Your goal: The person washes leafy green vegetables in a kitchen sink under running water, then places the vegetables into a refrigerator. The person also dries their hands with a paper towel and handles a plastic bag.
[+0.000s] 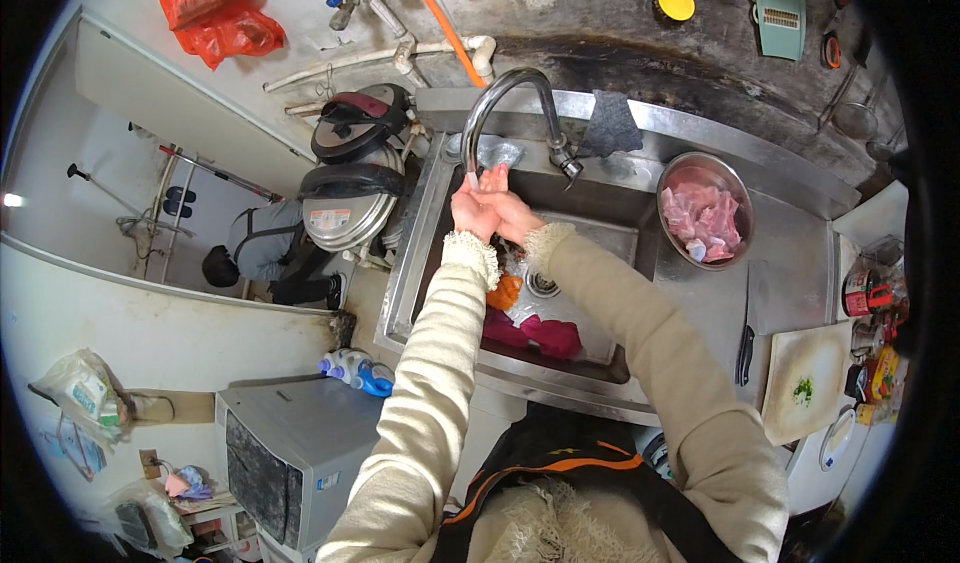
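Under the curved chrome faucet [475, 117], my left hand [474, 214] and my right hand [511, 207] are together, palms turned up and touching, in the stream of water. Neither hand holds an object that I can see. Both are over the left part of the stainless steel sink [600, 225]. Below them in the basin lie an orange cloth [505, 292] and a dark pink cloth [551, 336], near the drain [541, 284]. My right forearm crosses the basin and hides part of it.
A steel bowl [707, 261] of raw meat [701, 214] stands right of the basin. A kitchen knife [745, 353] lies near a cutting board [795, 353] with chopped greens [803, 391]. A grey cloth [612, 124] hangs behind the sink. Another person [262, 240] bends down beyond the doorway at left.
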The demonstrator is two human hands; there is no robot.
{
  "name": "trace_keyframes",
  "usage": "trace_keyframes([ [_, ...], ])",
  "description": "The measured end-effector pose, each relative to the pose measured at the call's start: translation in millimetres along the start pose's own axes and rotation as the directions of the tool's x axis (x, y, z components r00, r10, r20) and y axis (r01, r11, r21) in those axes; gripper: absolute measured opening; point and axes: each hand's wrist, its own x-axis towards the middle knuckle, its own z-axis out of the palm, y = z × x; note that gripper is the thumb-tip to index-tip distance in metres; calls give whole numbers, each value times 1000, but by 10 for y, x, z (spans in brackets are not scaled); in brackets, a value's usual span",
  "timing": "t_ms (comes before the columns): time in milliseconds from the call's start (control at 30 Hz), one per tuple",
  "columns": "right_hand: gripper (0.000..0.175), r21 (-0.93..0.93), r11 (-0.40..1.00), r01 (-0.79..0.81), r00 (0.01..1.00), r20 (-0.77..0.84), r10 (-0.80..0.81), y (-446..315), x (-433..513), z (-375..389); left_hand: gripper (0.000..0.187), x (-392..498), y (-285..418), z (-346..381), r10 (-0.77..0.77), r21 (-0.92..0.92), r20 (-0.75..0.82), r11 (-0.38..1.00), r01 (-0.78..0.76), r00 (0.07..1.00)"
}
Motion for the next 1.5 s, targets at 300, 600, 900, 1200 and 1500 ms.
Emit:
trace_keyframes([
  [300,6,-814,389,430,902,401,-158,-50,83,258,34,10,364,-294,44,258,111,964,-72,993],
  [600,25,-775,-444,450,872,489,30,-183,131,259,31,-270,16,-113,237,531,-21,826,-191,971],
  [900,26,-513,825,-237,963,-14,268,-118,29,329,32,-100,66,-140,79,518,72,849,-105,994],
  [1200,21,-233,956,-180,983,-14,182,-184,-236,427,41,23,329,23,227,558,523,-820,-129,821],
  [1500,15,-332,913,-239,971,-77,226,204,194,300,32,-204,457,70,226,537,393,-843,-24,891],
])
